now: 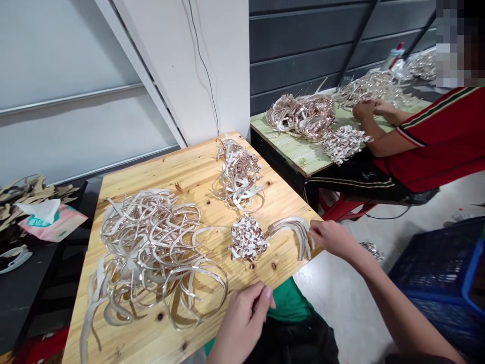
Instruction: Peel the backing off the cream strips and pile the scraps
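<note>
My left hand (246,316) is at the front edge of the wooden table, its fingers curled together with the thumb against them; whatever is between them is hidden. My right hand (329,236) is closed at the table's right corner, touching the end of a small bundle of curved pale strips (293,227); its fingertips are too small to read clearly. Between the hands, further back, lies a pile of short shiny clippings (248,237). A large tangle of long strips (151,242) covers the left of the table, and a smaller tangle (240,174) lies at the back.
At the right, a person in a red shirt (447,136) sits at another table (280,144) with strips and clippings. A blue crate (432,268) stands on the floor at the right. A tissue pack (56,222) lies on a dark surface at the left.
</note>
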Demonstrator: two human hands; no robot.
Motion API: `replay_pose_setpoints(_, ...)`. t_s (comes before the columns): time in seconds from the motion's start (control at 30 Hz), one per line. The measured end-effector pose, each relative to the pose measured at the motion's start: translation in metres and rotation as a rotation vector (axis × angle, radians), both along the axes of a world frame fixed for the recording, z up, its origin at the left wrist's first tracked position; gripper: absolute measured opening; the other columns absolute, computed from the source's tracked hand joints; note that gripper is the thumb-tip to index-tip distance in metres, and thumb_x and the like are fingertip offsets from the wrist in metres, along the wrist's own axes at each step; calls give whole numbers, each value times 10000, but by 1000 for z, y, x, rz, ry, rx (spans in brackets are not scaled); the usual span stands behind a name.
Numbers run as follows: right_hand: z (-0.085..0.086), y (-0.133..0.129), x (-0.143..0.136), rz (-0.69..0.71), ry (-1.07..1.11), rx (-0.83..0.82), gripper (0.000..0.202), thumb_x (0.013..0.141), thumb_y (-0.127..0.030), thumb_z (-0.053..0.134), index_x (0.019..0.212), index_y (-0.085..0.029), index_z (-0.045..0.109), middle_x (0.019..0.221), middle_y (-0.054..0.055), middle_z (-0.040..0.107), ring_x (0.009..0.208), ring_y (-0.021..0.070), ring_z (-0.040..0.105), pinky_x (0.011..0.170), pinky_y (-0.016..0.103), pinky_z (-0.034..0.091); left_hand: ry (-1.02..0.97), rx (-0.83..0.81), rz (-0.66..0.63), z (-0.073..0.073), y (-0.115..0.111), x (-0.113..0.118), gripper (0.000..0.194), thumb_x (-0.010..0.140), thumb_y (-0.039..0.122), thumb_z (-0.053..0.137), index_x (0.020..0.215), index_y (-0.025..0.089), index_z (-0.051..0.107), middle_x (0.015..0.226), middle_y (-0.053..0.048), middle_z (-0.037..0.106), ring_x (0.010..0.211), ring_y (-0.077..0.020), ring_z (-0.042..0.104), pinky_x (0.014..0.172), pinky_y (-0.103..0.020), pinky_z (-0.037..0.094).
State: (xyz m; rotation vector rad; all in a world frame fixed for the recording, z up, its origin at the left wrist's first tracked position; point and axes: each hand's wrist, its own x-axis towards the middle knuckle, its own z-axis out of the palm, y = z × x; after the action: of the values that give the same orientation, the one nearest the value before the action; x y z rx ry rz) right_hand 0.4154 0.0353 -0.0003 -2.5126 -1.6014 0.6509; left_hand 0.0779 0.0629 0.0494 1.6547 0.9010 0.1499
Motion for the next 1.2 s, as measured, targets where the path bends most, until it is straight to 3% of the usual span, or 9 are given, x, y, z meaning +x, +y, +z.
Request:
replay_pose_setpoints(0.1, 6, 1, 1, 14, 93, 138, 334, 1044, -283, 500, 720, -225, 553, 684, -9, 613, 666, 172, 592, 649, 291, 442, -44, -49, -34, -8, -6, 14, 498, 1122, 518, 410, 821, 212, 662, 625, 38, 511, 606, -160, 510, 640, -291, 354)
replay_pose_setpoints(0.2, 9, -1, -2, -29, 165, 279, 343, 1023, -367, 411, 721, -241, 513, 673, 8, 610, 657, 191, 581, 614, 295, 404, -113, -74, -52, -19, -11, 36, 455, 1119, 512, 424, 846, 218, 639, 626, 42, 513, 596, -155, 508, 621, -290, 345)
replay_pose_setpoints(0.3, 6, -3, -7, -66, 228, 377, 344, 992, -449, 443, 742, -236, 546, 673, 16, 618, 639, 199, 563, 603, 302, 394, -176, -71, -35, -27, -11, 63, 387, 1117, 488, 431, 892, 227, 606, 656, 44, 546, 626, -154, 542, 649, -277, 382)
replay_pose_setpoints(0.53, 1, -6, -10, -25, 441, 473, 397, 989, -537, 516, 749, -226, 573, 669, 3, 590, 642, 195, 548, 605, 301, 438, -249, -100, 87, -51, -7, 127, 373, 1128, 525, 307, 978, 249, 509, 660, 67, 558, 417, -123, 499, 496, -263, 385)
replay_pose_setpoints(0.7, 2, -13, -16, 8, 591, 479, 474, 1021, -611, 522, 753, -225, 581, 632, -27, 530, 595, 175, 508, 565, 288, 435, -290, -111, 156, -70, -8, 156, 336, 1083, 528, 459, 882, 259, 472, 606, 62, 568, 372, -120, 478, 439, -259, 360)
replay_pose_setpoints(0.8, 6, -19, -23, 20, 668, 487, 535, 1037, -683, 476, 769, -230, 573, 617, -39, 505, 556, 164, 477, 522, 277, 407, -344, -140, 226, -73, -10, 159, 380, 1061, 583, 489, 866, 258, 469, 589, 62, 549, 370, -117, 462, 409, -248, 333)
replay_pose_setpoints(0.97, 28, -29, -36, 115, 780, 496, 519, 1042, -654, 560, 766, -216, 580, 689, -25, 548, 636, 160, 511, 579, 262, 421, -489, -270, 316, -59, -15, 142, 604, 1043, 771, 269, 861, 242, 498, 558, 66, 497, 371, -99, 419, 381, -214, 268)
replay_pose_setpoints(1.1, 43, -32, -51, 265, 919, 390, 456, 1032, -591, 646, 804, -197, 657, 751, 16, 687, 715, 185, 645, 660, 273, 510, -570, -322, 349, -46, -24, 123, 605, 949, 837, 488, 830, 244, 460, 562, 96, 449, 355, -73, 404, 364, -189, 226)
replay_pose_setpoints(1.2, 45, -36, -63, 303, 999, 357, 428, 1055, -577, 617, 856, -201, 667, 746, 13, 702, 670, 180, 679, 619, 269, 538, -623, -242, 424, -38, -33, 108, 618, 928, 838, 552, 815, 237, 466, 556, 101, 445, 343, -71, 432, 358, -192, 252)
